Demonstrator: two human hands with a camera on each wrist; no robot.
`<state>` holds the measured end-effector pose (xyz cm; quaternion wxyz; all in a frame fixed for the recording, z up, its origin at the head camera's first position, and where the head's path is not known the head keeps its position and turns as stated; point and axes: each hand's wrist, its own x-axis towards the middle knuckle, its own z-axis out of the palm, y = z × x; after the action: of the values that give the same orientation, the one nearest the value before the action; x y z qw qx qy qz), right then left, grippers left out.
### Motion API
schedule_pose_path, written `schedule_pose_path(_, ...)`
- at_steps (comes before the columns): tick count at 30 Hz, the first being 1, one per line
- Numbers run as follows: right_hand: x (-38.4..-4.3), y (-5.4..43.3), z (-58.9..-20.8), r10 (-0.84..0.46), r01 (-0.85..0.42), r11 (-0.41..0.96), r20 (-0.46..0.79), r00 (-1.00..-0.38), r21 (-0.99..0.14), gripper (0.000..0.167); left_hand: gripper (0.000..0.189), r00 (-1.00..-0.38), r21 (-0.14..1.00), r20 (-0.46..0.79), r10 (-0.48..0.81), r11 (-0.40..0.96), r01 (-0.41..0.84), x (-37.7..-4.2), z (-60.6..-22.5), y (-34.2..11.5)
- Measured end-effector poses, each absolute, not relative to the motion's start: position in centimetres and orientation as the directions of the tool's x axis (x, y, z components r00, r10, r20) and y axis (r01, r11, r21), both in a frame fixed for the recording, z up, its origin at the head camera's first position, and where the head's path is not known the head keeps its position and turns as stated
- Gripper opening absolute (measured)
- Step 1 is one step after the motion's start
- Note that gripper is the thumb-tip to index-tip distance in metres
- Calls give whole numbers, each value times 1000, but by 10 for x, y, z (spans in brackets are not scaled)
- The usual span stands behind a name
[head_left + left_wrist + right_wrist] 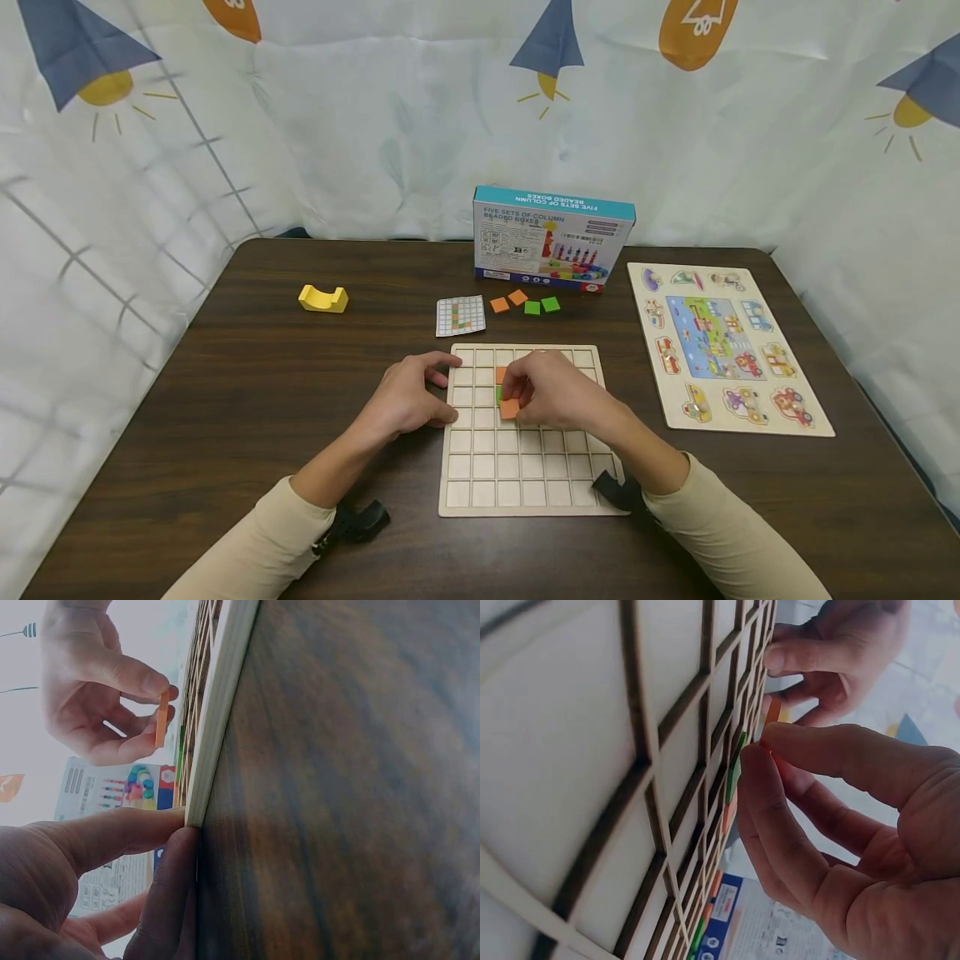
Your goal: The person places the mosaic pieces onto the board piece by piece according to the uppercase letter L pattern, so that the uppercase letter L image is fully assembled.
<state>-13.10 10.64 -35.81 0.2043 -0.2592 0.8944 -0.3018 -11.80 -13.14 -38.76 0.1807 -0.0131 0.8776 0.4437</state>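
Pinching an orange tile (510, 409) with the thumb and fingertips of the right hand (551, 387). Holding it pretty much flat, just above the wooden grid board (525, 467) and off to the right of the left hand (408, 398). With that left hand, just touching the nearest edge of the board, with thumb and a fingertip spread apart along it and a loose bend in the fingers.

Got an orange square (501, 375) and a green square (498, 396) in the grid too, right beside the right hand's fingers, with the green partly hidden by them.

Ahead of both hands, past the board, can see a small pattern card (461, 317) with a printed grid. Straight ahead of the right hand, can see two loose orange tiles (499, 305) and two loose green tiles (551, 304), with a bead-set box (555, 237) standing behind.

Also spotting a picture puzzle (716, 337) out to the right of the right hand, and a yellow block (323, 300) with a scooped top, well ahead and left of the left hand. Wearing cream sleeves (273, 537) behind both hands.
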Motion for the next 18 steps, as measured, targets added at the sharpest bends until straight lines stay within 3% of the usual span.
schedule_pose_path(18, -127, 103, -365, -587, -346, 699, -227, -777, -626, 21, 70, -935, 768, -325, 143, 617, -173, -119, -387, -132)
